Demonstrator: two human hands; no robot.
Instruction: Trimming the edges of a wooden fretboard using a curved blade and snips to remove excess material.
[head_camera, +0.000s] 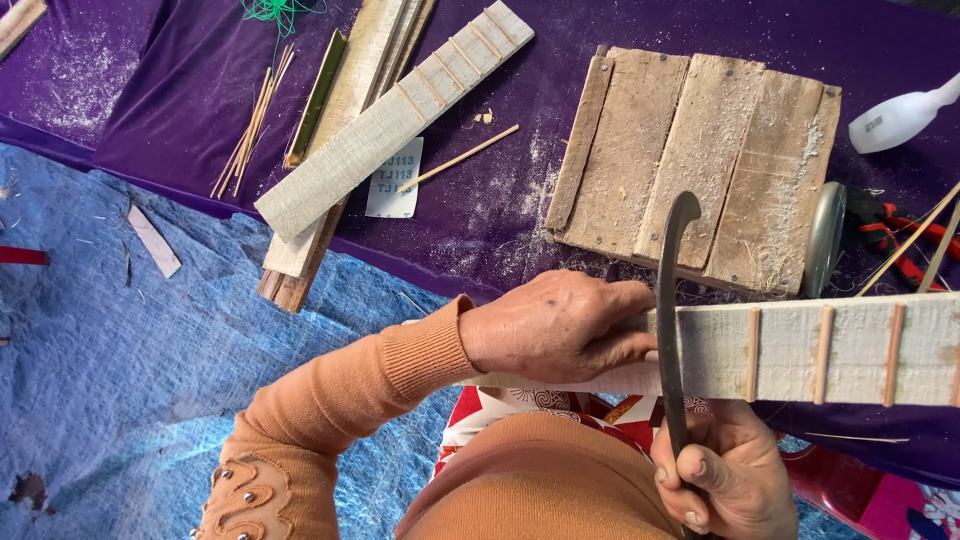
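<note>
Wooden fretboard pinned flat under left hand; right hand clenches the curved knife, so keep strokes short and controlled.

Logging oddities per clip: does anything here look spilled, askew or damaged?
Pale sawdust is scattered over the purple cloth beside the worn wooden block. Otherwise nothing stands out: the left hand steadies the fretted plank, and the right hand holds the curved blade across it.

Blade across plank (board behind)
</note>
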